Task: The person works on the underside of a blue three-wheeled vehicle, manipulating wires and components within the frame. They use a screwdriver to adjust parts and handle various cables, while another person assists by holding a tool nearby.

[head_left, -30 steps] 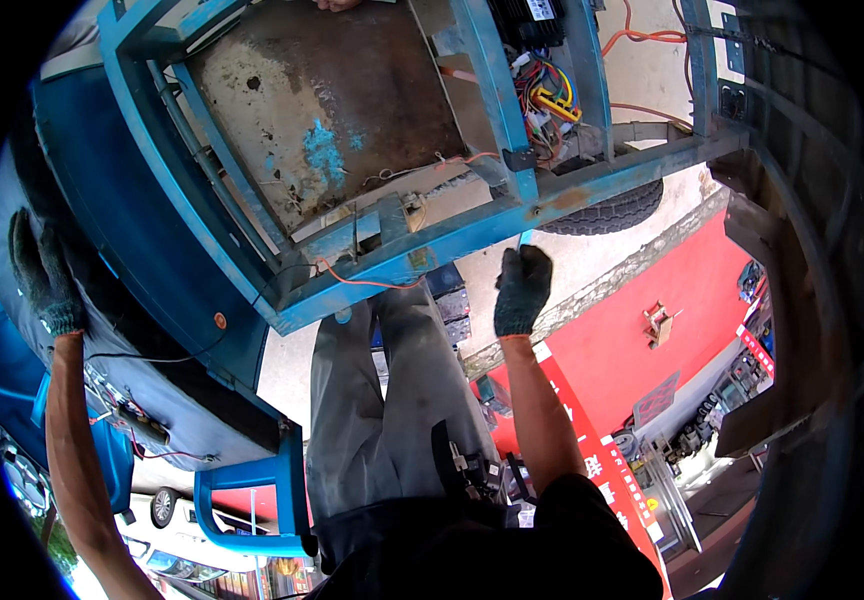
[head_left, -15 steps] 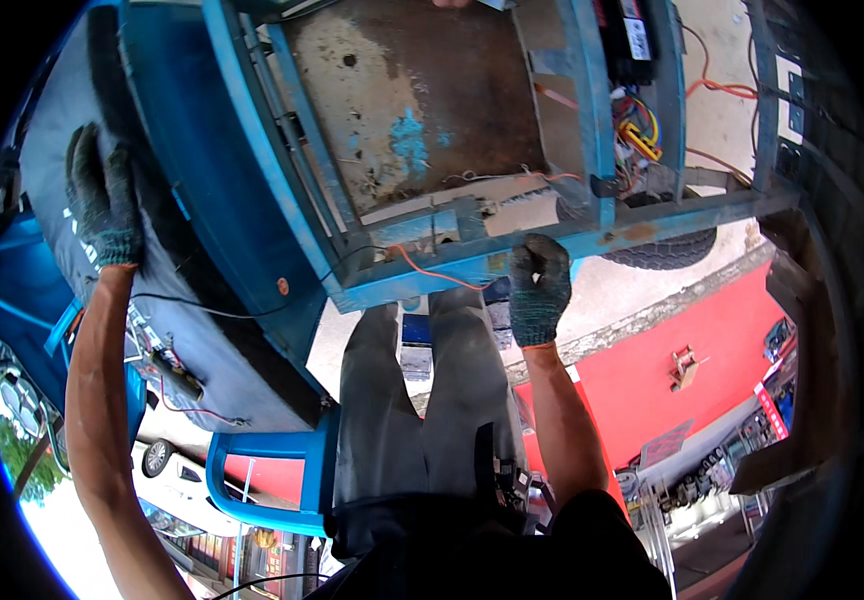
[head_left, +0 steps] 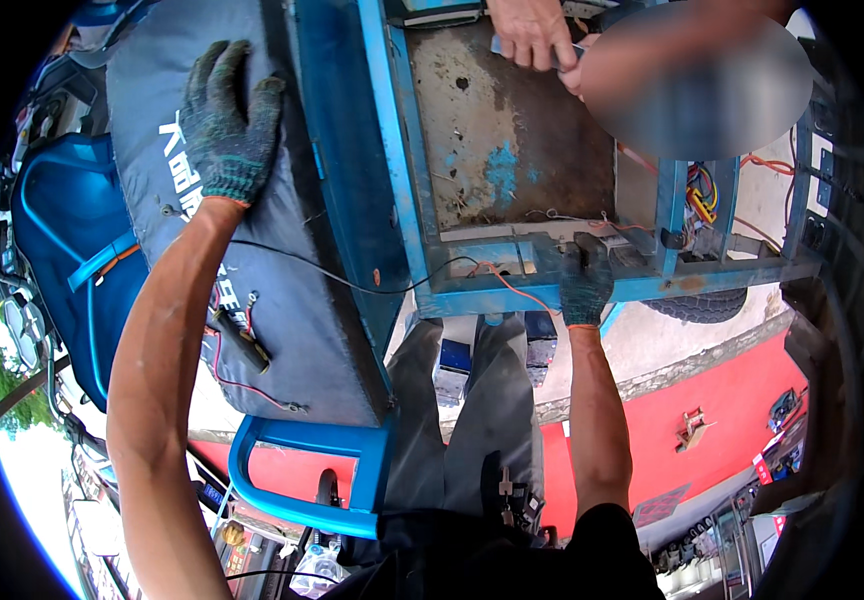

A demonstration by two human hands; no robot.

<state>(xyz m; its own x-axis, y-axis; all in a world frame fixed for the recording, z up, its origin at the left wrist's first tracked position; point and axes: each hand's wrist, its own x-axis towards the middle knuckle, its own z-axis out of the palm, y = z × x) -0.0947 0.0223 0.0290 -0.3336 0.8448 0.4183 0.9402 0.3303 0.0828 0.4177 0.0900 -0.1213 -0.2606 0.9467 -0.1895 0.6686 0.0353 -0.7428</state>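
Observation:
My left hand (head_left: 232, 130), in a dark green knit glove, lies flat with fingers spread on a large dark grey fabric-covered slab (head_left: 322, 330) with white lettering. A black tube-shaped piece (head_left: 240, 340) with thin red wires lies on the slab. My right hand (head_left: 586, 280), gloved alike, is closed over the near rail of a blue metal frame (head_left: 492, 297). Its fingertips reach over the rail's inner side. Close to its left, an orange wire (head_left: 517, 283) and a black cable (head_left: 352, 288) cross the rail. Inside the frame is a rusty, stained panel (head_left: 552, 140).
Another person's bare hands (head_left: 532, 35) hold a small greyish piece over the frame's far side; a blurred patch covers part there. Coloured wires (head_left: 700, 190) bunch at the right. Below lie a tyre (head_left: 697, 305) and red flooring (head_left: 652, 400). A blue rail loop (head_left: 242, 470) stands beside my legs.
The view has shifted, so frame and slab appear farther right. Another person's hands and forearm have come in over the frame's far side. My hands stay on the slab and rail.

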